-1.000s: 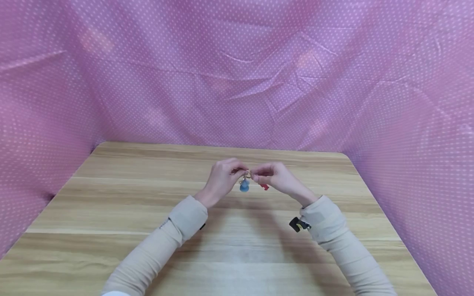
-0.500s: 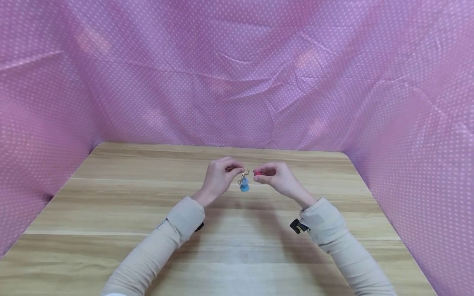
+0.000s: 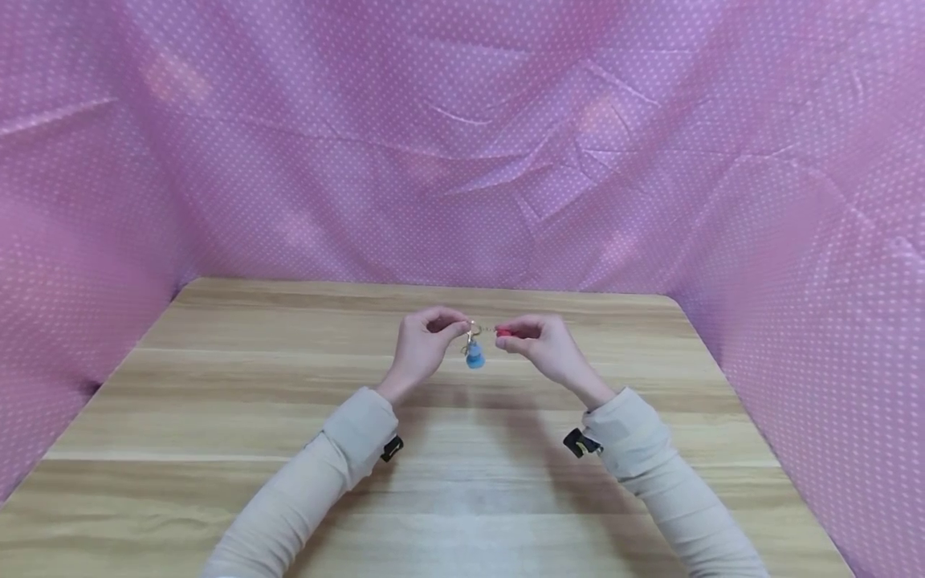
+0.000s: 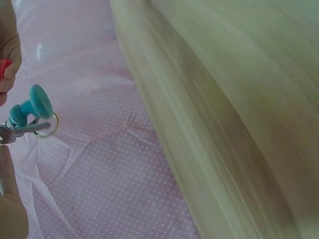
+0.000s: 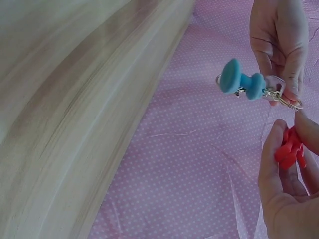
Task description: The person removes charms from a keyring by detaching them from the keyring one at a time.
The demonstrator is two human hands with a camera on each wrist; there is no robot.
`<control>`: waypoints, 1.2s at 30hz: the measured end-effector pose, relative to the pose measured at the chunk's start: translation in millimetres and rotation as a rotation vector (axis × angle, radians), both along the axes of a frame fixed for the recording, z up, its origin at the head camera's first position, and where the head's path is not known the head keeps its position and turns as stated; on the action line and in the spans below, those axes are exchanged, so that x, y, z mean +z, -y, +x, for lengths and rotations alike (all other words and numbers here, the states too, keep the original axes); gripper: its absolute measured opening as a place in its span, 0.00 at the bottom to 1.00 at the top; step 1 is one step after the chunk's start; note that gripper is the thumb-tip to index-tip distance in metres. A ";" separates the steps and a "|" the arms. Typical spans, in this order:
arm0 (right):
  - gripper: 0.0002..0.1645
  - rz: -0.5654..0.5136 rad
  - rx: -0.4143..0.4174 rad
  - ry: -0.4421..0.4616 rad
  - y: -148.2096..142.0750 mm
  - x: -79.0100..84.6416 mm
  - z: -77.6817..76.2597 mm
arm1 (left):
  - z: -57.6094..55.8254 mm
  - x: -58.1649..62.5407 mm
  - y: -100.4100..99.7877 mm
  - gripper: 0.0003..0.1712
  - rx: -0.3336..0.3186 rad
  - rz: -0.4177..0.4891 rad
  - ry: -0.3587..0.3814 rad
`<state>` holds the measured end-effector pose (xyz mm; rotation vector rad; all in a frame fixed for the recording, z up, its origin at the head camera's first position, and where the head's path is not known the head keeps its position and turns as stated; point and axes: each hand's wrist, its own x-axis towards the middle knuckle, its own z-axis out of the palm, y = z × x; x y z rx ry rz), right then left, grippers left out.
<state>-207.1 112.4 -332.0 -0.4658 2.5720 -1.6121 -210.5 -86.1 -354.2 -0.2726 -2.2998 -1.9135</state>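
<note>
- Surface (image 3: 181, 449), wood-grained: spread from the lower left across the frame's lower half; hanging items held above it.
- Left hand (image 3: 421, 347), just left of centre: thumb and fingers drawn narrow, pinching a gold-toned metal fitting at its top.
- Metal fitting (image 3: 470, 335), centre: appeared stiff and smooth, so likely slippery; best held flat between fingertips, clear of the ring.
- Blue charm (image 3: 474, 358), below the fitting: two rounded lobes, hanging free; probably light, apt to swing, best steadied at its narrow waist.
- Gold ring (image 5: 290, 103), right part of the right wrist frame, beside the left fingertips: thin, presumably springy, calling for a fingernail or firm pinch.
- Fine chain (image 3: 488, 329), right of centre: slack-prone and likely delicate; not for tugging.
- Red charm (image 5: 289, 149), lower right there: small, knobbly, probably light; best gripped by its body.
- Right hand (image 3: 543, 347): fingers closed narrowly around the red charm.
</note>
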 end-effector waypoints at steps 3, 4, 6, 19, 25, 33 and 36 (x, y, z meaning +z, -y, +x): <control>0.13 0.023 0.005 -0.046 0.5 0.4 -0.2 | 9.2 11.8 -1.0 0.10 -0.030 -0.016 -0.010; 0.12 0.043 0.012 -0.065 0.3 -0.2 -0.4 | 9.5 11.6 -0.9 0.10 -0.046 -0.023 -0.016; 0.11 0.085 0.028 -0.095 0.3 -1.2 -0.8 | 9.6 10.1 -0.5 0.11 -0.066 -0.047 -0.046; 0.12 0.111 0.023 -0.163 -3.5 1.1 8.2 | 10.7 -10.8 -11.4 0.11 -0.150 -0.098 -0.068; 0.13 0.089 0.013 -0.147 -4.1 5.6 12.6 | 14.0 -8.5 -15.4 0.08 -0.108 -0.185 -0.110; 0.15 0.046 0.012 -0.118 -10.0 0.4 14.3 | 19.0 -8.2 -13.0 0.06 -0.045 -0.280 -0.188; 0.15 0.044 0.012 -0.130 -11.5 -0.8 16.1 | 20.2 -9.8 -12.9 0.06 -0.033 -0.244 -0.166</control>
